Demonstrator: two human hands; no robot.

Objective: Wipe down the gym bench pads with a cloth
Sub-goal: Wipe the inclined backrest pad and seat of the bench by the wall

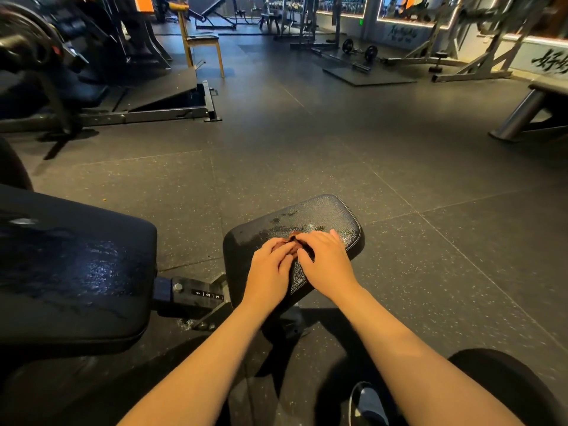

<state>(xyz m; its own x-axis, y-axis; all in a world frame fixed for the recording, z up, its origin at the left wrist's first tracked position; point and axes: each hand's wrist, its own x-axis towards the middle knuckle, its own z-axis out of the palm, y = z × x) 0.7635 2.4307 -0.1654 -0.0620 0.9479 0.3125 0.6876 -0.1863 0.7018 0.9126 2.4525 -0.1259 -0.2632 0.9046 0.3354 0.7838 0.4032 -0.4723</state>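
Cloth (293, 242) between left hand (270, 267), right hand (326, 262)

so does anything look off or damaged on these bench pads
Nothing damaged. Wet streaks smear the seat pad beyond the cloth and the large back pad on the left, uneven and patchy, likely just from wiping.

Distant yellow chair (203, 39) and barbell (371, 53)

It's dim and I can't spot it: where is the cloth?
Head view, low centre: the brown cloth is bunched on the small seat pad, held between the left hand and right hand.
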